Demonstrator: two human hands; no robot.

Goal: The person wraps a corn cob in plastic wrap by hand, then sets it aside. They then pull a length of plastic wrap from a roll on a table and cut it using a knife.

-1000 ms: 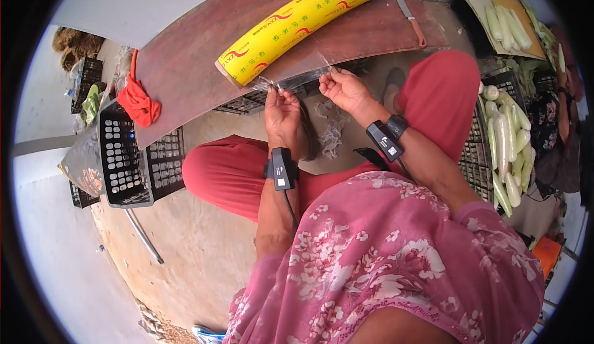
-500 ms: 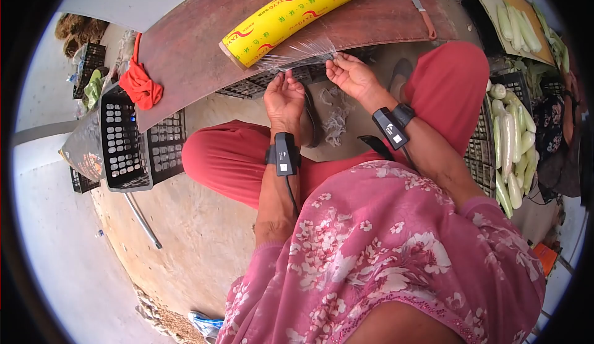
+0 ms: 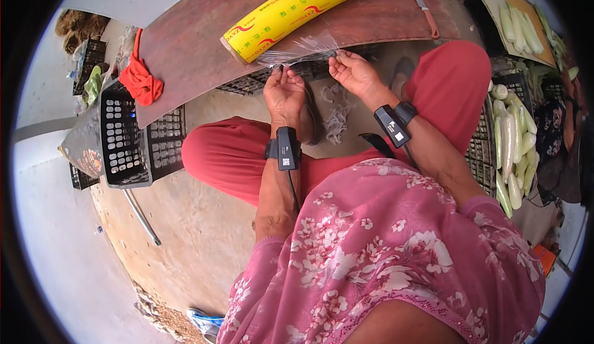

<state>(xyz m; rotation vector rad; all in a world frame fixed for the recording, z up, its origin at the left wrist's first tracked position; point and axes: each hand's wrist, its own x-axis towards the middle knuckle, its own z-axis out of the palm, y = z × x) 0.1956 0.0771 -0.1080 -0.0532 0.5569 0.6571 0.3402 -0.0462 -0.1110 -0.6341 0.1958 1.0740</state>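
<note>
A yellow roll of plastic wrap (image 3: 303, 13) with red and green print lies on the reddish-brown tabletop (image 3: 192, 31). From its near side a clear sheet of plastic wrap (image 3: 303, 50) stretches in creased folds to the table's front edge. My left hand (image 3: 284, 93) pinches one end of the sheet's edge, palm turned up. To the right, my right hand (image 3: 352, 73) pinches the other end between thumb and fingers. Both hands are just in front of the table edge, a short way apart.
A knife (image 3: 424, 9) with a reddish handle lies on the table at right. A red cloth (image 3: 142, 81) hangs at the left corner, above a black crate (image 3: 127, 136). Pale green, long vegetables (image 3: 512, 139) fill a crate at right. A metal tube (image 3: 142, 217) is on the floor.
Both hands have moved very slightly up toward the table, still pinching the plastic wrap. The sheet's folds have shifted a little. The roll is in nearly the same place.
</note>
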